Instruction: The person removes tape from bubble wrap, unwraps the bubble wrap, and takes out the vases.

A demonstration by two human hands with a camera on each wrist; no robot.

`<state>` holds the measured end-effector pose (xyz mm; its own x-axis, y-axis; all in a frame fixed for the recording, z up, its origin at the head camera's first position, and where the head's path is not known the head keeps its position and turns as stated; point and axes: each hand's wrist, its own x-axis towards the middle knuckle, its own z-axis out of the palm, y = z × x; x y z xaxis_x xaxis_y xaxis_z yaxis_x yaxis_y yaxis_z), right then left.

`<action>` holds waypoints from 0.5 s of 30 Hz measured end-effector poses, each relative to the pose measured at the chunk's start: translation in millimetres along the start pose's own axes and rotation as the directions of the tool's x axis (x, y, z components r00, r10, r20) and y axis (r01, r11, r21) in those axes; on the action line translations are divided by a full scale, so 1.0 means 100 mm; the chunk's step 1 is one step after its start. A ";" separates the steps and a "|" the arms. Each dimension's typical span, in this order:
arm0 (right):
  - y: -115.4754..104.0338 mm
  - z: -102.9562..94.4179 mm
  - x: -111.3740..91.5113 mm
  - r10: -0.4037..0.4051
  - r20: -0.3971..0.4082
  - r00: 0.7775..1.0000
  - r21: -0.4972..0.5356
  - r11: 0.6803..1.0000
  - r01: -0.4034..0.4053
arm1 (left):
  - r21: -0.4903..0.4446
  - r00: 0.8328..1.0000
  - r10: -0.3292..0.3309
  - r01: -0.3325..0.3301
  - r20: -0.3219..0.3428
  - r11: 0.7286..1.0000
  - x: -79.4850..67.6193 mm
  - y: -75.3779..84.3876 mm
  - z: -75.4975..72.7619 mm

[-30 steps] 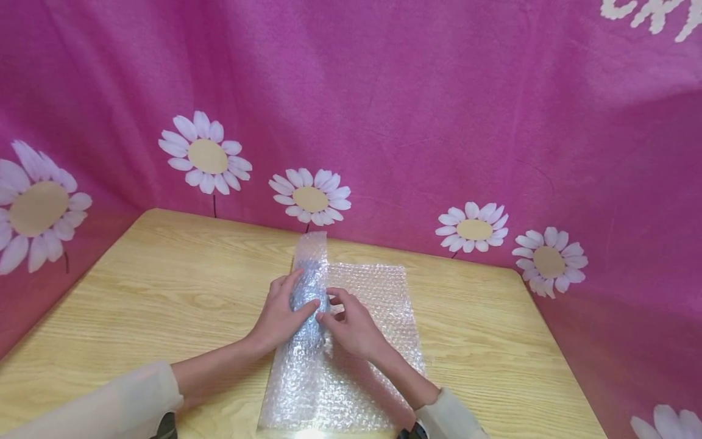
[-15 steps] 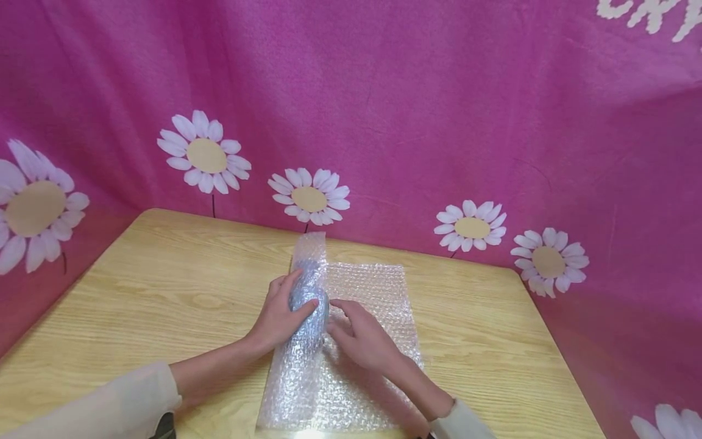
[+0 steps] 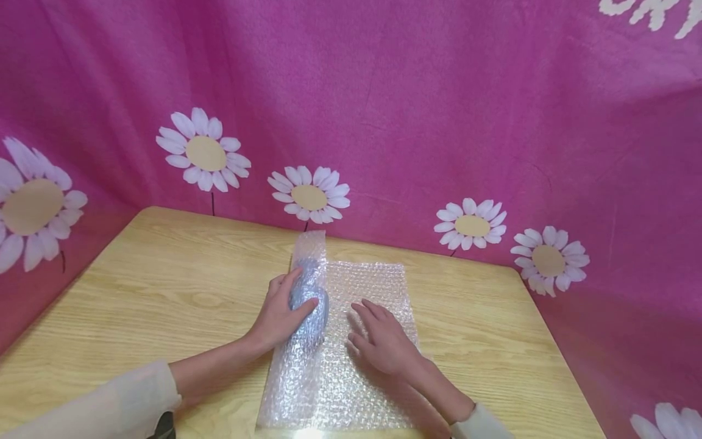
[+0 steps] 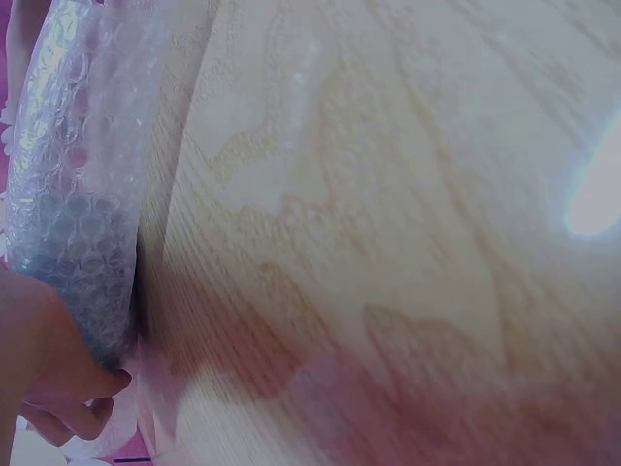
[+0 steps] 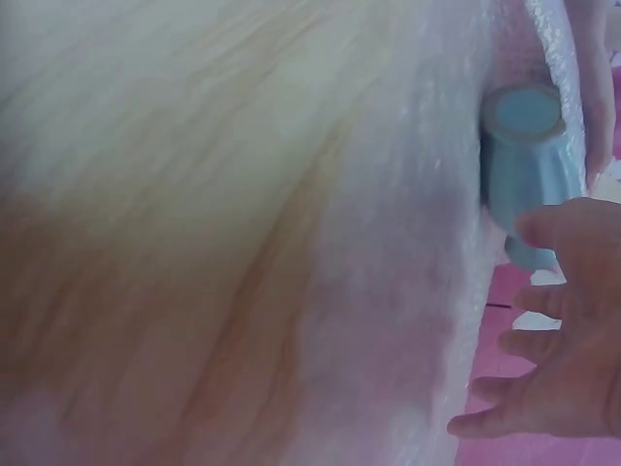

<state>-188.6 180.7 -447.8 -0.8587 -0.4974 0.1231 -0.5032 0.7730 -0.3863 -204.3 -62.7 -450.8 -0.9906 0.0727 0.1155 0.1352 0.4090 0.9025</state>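
Note:
A light blue vase-shaped object (image 5: 534, 175) lies on its side under a folded strip of bubble wrap (image 3: 296, 378). Its round base shows in the right wrist view, and the rest is partly hidden by the wrap. My left hand (image 3: 280, 314) grips it through the film, thumb on top and fingers along its left side. In the left wrist view that hand (image 4: 49, 359) has its fingers bent at the wrapped end. My right hand (image 3: 386, 341) holds nothing, fingers spread a little above the flat part of the bubble wrap, to the right of the vase.
The bubble wrap sheet lies on a wooden table (image 3: 192, 292) and extends right of the vase. A pink cloth (image 3: 384, 110) printed with white daisies stands behind and at both sides of the table.
My right hand has drawn away from the vase's edge to the right, and its fingers have spread. The left hand stays where it was.

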 end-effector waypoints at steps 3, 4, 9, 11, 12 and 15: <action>0.07 0.00 -0.05 -0.011 0.015 1.000 -0.038 0.999 0.012 | -0.004 1.000 -0.002 0.002 0.001 1.000 0.00 0.01 0.00; 0.08 0.00 -0.07 -0.006 0.020 1.000 -0.045 0.999 0.007 | -0.008 1.000 -0.002 0.002 0.002 1.000 0.00 0.02 -0.01; 0.14 0.01 -0.17 0.068 0.082 0.994 -0.048 0.997 -0.064 | -0.011 1.000 -0.008 0.008 0.008 1.000 0.00 0.03 -0.01; 0.15 0.02 -0.20 0.095 0.119 0.988 -0.059 0.994 -0.089 | -0.010 1.000 -0.008 0.009 0.007 1.000 0.00 0.03 -0.01; 0.15 0.02 -0.21 0.096 0.135 0.986 -0.066 0.994 -0.088 | -0.008 1.000 -0.009 0.009 0.006 1.000 0.00 0.02 -0.01; 0.16 0.04 -0.22 0.101 0.181 0.978 -0.106 0.991 -0.082 | -0.007 1.000 -0.015 0.015 0.005 1.000 -0.01 0.02 0.00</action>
<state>-177.5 202.2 -460.4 -0.8733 -0.4799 -0.0839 -0.4381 0.8489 -0.2956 -203.4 -62.2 -448.9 -0.9924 0.0709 0.1003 0.1205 0.4034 0.9070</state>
